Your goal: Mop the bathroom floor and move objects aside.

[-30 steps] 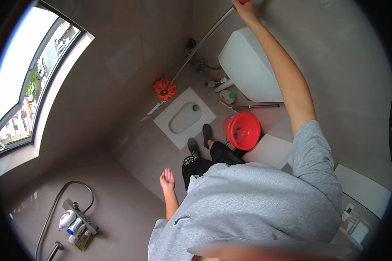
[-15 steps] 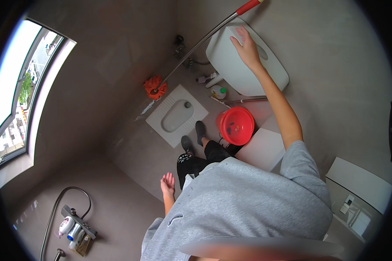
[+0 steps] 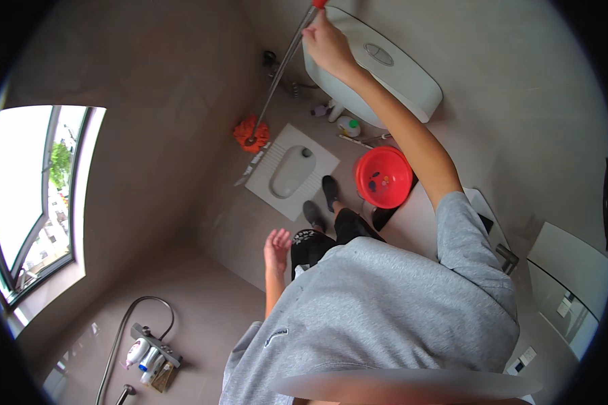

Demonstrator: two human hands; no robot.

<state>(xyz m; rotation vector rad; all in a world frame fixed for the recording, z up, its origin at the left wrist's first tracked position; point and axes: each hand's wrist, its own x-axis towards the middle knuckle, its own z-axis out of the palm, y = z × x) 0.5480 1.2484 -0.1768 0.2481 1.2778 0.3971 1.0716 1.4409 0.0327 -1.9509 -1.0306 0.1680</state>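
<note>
My right hand [image 3: 329, 47] reaches far up, over the left end of the white toilet cistern [image 3: 392, 74]. Its fingers are closed around the upper metal pole of a mop [image 3: 277, 84], just below the red grip [image 3: 319, 3]. The orange mop head [image 3: 251, 133] rests at the foot of the wall, beside the far left corner of the squat toilet [image 3: 294, 172]. Low at my left side, my left hand [image 3: 277, 250] hangs with loosely spread fingers and holds nothing.
A red bucket [image 3: 384, 177] with small items inside stands right of my feet. Bottles, one with a green cap [image 3: 348, 125], sit below the cistern. A window [image 3: 40, 196] opens on the left. Toiletries fill a shower shelf [image 3: 154, 358], and a mirror cabinet [image 3: 564, 270] hangs at right.
My right hand, open over the cistern before, has moved left and closed on the mop pole. The pole stands more steeply. The view has turned slightly, and my left hand stays open.
</note>
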